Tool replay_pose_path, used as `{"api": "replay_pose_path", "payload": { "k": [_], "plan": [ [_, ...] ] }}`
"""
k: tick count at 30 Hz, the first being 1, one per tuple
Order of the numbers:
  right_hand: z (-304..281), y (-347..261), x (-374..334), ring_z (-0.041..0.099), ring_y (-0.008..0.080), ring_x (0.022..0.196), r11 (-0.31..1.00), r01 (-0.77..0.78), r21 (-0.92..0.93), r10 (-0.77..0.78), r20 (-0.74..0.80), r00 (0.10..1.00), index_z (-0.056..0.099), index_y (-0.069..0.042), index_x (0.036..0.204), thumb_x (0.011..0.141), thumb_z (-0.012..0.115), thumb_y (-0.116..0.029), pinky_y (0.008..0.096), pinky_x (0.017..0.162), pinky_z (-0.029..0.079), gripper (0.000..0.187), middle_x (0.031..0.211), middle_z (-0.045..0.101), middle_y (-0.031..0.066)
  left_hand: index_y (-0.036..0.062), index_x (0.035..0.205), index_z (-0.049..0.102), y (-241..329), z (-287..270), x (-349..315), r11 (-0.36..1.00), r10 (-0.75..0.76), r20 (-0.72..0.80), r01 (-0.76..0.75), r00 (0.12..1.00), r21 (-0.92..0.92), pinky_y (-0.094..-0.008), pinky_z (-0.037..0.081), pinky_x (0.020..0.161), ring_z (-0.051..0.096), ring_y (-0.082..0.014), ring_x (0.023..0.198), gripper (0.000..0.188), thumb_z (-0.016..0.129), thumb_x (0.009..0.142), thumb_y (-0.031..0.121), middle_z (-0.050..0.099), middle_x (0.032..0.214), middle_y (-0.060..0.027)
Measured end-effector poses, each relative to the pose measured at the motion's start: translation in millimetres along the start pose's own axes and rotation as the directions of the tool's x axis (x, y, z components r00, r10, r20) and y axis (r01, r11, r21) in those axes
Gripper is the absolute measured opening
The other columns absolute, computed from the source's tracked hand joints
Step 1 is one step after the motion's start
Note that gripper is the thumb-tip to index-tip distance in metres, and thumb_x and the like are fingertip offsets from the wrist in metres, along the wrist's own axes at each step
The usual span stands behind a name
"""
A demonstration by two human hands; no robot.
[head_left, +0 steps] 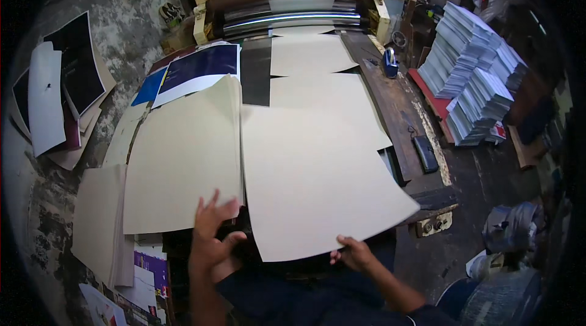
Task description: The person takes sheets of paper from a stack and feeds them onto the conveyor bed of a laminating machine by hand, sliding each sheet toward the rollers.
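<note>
1. Cream sheet is lying just ahead of the right hand, whose fingers are pinching its near edge.
2. Left hand is hovering open, fingers spread, holding nothing, just below a paper stack.
3. Both are resting on the counter.

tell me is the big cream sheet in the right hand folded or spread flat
Spread flat. The cream sheet shows one unbroken face with no crease, the right hand gripping its near edge. The left hand is open beside the stack.
</note>
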State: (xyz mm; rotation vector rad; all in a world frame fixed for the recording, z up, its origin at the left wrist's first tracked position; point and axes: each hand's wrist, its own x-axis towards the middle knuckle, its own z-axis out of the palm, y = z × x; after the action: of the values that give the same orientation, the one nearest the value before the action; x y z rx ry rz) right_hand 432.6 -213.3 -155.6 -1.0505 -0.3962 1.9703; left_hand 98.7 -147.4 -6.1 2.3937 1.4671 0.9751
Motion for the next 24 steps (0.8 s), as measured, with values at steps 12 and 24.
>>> {"api": "replay_pose_path", "payload": {
  "k": [12,24],
  "plan": [
    [-19,78,-47,0.065,0.0267,0.085,0.990,-0.130,-0.061,0.126,-0.059,0.990,0.043,0.006,0.122,0.098,0.045,-0.042,0.0404,0.079,0.054,0.054,0.097,0.064,0.0244,0.0068,0.102,0.069,-40,-9,-9,0.962,-0.261,-0.019,0.258,0.965,-0.091,-0.0462,0.037,0.104,0.058,-0.0308,0.117,0.039,0.081,0.070,0.025,0.069,0.109,-0.0098],
    [-10,14,15,0.060,0.0257,0.071,0.981,0.173,0.084,-0.157,-0.163,0.974,0.046,-0.003,0.116,0.097,0.044,-0.048,0.0431,0.069,0.054,0.049,0.083,0.062,0.0166,0.0016,0.092,0.066,-19,7,10,0.887,-0.461,-0.271,0.448,0.845,-0.111,-0.0395,0.048,0.072,0.065,-0.0315,0.076,0.028,0.057,0.094,0.028,0.067,0.083,-0.0153]
  ]
}}
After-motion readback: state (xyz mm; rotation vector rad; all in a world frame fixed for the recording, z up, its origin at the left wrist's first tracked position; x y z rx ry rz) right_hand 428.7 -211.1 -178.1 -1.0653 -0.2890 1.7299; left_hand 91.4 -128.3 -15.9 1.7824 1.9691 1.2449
